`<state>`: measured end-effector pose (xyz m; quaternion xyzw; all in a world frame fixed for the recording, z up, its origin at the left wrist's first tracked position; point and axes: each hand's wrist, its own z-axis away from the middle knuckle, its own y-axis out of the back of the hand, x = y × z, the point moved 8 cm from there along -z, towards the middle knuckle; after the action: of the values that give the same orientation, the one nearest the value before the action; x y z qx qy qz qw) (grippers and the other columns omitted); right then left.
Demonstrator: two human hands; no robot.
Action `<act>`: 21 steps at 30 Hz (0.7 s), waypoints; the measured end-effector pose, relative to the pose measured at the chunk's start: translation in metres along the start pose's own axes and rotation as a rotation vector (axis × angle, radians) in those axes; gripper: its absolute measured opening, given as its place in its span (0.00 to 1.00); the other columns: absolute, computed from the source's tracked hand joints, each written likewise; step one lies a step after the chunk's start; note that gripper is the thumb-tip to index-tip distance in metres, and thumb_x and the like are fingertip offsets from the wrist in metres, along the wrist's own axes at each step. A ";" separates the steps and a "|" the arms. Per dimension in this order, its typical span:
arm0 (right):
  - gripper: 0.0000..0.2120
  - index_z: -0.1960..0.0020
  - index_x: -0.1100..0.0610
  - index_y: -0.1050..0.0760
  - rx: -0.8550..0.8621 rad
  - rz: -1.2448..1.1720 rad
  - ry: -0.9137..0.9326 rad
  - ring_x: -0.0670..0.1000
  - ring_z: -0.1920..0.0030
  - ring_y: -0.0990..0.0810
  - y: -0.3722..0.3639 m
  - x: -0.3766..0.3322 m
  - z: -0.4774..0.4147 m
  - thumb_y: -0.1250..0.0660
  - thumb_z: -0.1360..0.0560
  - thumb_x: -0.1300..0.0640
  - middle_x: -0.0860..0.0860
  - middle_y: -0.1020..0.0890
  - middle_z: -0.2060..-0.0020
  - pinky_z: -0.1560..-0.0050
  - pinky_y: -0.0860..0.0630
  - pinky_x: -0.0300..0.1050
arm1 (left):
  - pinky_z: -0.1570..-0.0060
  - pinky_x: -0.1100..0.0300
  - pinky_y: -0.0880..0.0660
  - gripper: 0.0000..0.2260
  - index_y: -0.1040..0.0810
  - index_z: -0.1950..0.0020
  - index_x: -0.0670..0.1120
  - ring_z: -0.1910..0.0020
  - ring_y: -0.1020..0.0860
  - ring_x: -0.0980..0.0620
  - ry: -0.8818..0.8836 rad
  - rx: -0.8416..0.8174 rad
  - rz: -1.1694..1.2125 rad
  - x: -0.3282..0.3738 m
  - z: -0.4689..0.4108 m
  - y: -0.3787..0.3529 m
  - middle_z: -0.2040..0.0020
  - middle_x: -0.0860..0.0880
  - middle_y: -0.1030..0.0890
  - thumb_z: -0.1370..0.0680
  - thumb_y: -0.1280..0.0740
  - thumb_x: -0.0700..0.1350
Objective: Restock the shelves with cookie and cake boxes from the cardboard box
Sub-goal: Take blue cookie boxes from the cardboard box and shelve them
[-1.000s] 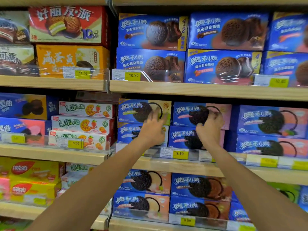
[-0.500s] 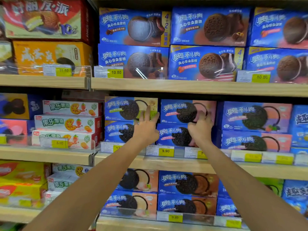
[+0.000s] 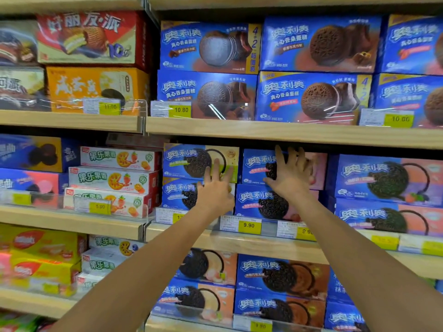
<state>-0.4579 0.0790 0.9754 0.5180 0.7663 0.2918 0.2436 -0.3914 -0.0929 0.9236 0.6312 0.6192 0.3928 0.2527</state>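
On the middle shelf (image 3: pixel 239 243) stand stacked blue cookie boxes. My left hand (image 3: pixel 217 188) lies with straight fingers against the front of the upper yellow-and-blue cookie box (image 3: pixel 189 159), its palm over the lower blue box (image 3: pixel 178 194). My right hand (image 3: pixel 288 174) presses flat, fingers spread, on the upper blue-and-pink cookie box (image 3: pixel 257 164), which sits on another blue-and-pink box (image 3: pixel 261 202). Neither hand grips anything. The cardboard box is out of view.
Larger blue cake boxes (image 3: pixel 208 94) fill the top shelf (image 3: pixel 263 130). White fruit-biscuit boxes (image 3: pixel 112 178) stand to the left, more blue-and-pink boxes (image 3: pixel 383 178) to the right. The lower shelf holds blue-and-orange cookie boxes (image 3: pixel 280 276). Price tags (image 3: pixel 248 225) line the shelf edges.
My right hand has gone from curled on the upper pink box to flat with spread fingers. My left hand has stayed flat on the yellow box. The camera has shifted slightly.
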 end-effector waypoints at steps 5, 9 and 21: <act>0.44 0.23 0.51 0.54 0.039 0.012 -0.004 0.63 0.24 0.55 -0.002 -0.013 0.000 0.32 0.29 0.43 0.59 0.48 0.25 0.28 0.51 0.68 | 0.32 0.34 0.44 0.32 0.53 0.23 0.55 0.24 0.56 0.39 0.010 0.012 0.015 -0.002 -0.001 0.000 0.22 0.47 0.60 0.23 0.41 0.46; 0.43 0.23 0.51 0.54 0.035 -0.006 -0.009 0.64 0.24 0.55 -0.003 -0.019 0.001 0.33 0.28 0.43 0.60 0.49 0.25 0.28 0.52 0.67 | 0.32 0.34 0.44 0.31 0.52 0.23 0.54 0.23 0.56 0.40 0.011 0.011 0.021 -0.006 -0.002 -0.004 0.22 0.47 0.60 0.23 0.42 0.45; 0.36 0.25 0.59 0.45 0.056 -0.130 0.022 0.64 0.28 0.44 0.005 -0.033 0.024 0.33 0.27 0.49 0.62 0.43 0.27 0.30 0.39 0.59 | 0.32 0.37 0.38 0.29 0.46 0.24 0.50 0.25 0.46 0.37 0.083 -0.077 0.176 -0.023 0.007 0.000 0.22 0.44 0.53 0.24 0.39 0.47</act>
<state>-0.4270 0.0545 0.9643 0.4706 0.8087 0.2598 0.2389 -0.3833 -0.1146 0.9155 0.6561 0.5560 0.4627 0.2154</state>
